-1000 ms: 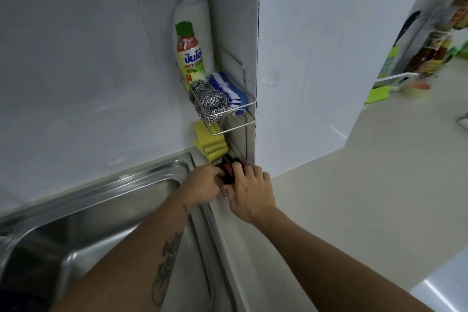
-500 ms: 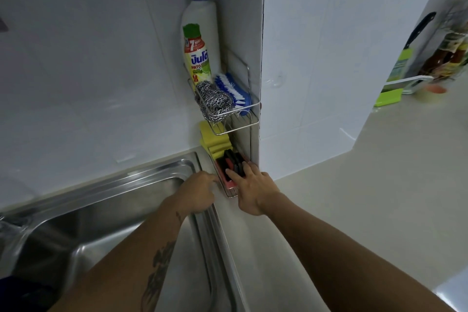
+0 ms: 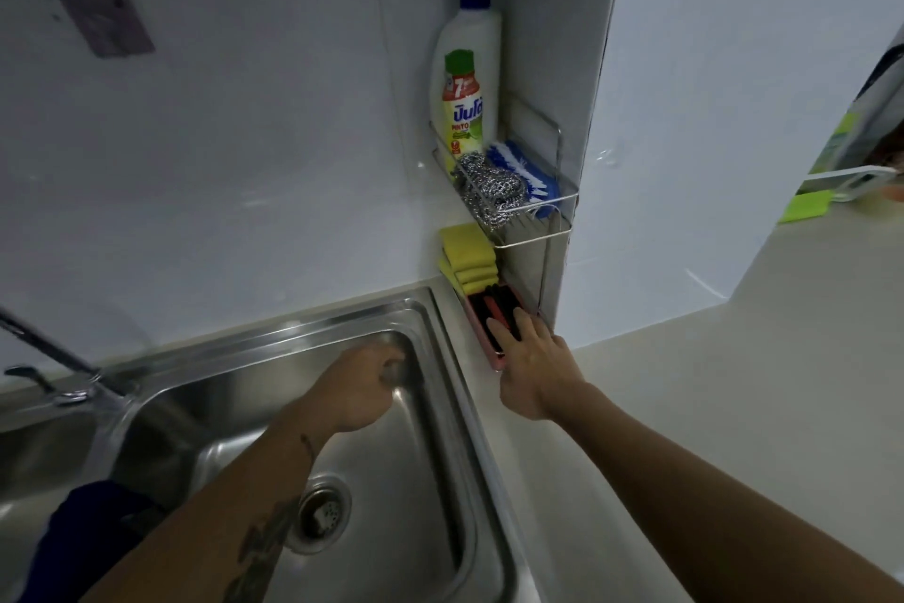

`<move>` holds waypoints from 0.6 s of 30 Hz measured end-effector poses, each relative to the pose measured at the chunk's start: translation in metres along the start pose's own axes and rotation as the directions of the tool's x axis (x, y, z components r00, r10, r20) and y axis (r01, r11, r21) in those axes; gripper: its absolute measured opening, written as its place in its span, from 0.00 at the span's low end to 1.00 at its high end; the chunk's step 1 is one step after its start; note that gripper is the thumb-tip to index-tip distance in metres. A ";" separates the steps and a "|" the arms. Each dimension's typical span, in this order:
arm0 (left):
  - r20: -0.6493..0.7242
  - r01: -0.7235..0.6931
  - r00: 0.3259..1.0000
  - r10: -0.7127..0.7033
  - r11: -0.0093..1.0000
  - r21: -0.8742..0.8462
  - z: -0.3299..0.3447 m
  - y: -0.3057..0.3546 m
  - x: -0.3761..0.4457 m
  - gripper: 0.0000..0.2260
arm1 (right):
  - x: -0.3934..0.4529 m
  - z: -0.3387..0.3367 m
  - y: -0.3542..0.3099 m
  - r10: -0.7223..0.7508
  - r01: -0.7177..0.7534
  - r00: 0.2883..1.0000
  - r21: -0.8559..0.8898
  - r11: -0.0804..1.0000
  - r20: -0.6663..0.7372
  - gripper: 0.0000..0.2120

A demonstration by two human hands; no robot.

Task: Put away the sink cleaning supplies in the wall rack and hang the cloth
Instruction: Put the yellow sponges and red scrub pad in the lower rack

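Head view: your right hand (image 3: 531, 370) lay open, fingers on the dark sponge (image 3: 500, 313) in the rack's lower tray (image 3: 482, 333); your left hand (image 3: 359, 387) hung loosely curled, empty, over the sink (image 3: 425, 480).

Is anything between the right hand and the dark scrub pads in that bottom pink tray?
Nothing visible. The right hand already has its fingers on the dark scrub pads in the pink tray. The left hand is apart, over the sink.

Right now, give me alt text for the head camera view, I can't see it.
A person's right hand presses dark scrub pads into a pink tray below a wire wall rack holding a white pump bottle, steel wool and blue brush. The left hand hovers over the steel sink.
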State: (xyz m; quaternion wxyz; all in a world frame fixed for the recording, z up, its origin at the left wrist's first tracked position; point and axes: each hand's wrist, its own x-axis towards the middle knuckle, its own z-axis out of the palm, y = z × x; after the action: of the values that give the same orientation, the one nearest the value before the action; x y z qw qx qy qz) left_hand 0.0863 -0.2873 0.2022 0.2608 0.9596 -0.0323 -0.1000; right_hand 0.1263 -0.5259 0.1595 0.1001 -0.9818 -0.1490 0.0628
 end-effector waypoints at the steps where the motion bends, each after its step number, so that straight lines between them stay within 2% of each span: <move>1: -0.012 -0.005 1.000 0.005 1.000 -0.015 -0.004 -0.010 -0.005 0.19 | -0.002 -0.002 -0.011 -0.020 0.020 0.999 0.013 1.000 -0.028 0.39; 6: -0.068 0.017 0.997 -0.021 0.998 -0.062 -0.032 -0.068 -0.043 0.24 | -0.008 -0.008 -0.089 -0.090 0.091 0.996 0.075 0.993 -0.004 0.36; 11: -0.128 0.070 0.988 -0.086 0.990 -0.121 -0.060 -0.145 -0.093 0.25 | -0.007 0.016 -0.180 -0.162 0.161 0.987 0.086 0.983 0.008 0.35; 18: -0.231 0.188 0.944 -0.237 0.959 -0.213 -0.072 -0.251 -0.156 0.21 | -0.009 0.053 -0.300 -0.265 0.260 0.950 0.054 0.964 0.163 0.30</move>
State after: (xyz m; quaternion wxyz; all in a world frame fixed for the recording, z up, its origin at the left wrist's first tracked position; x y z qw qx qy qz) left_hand -0.0490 -0.0172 0.1630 0.3400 0.9334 0.1151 -0.0065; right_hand 0.0256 -0.2389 0.1731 0.1099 -0.9427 -0.2850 0.1344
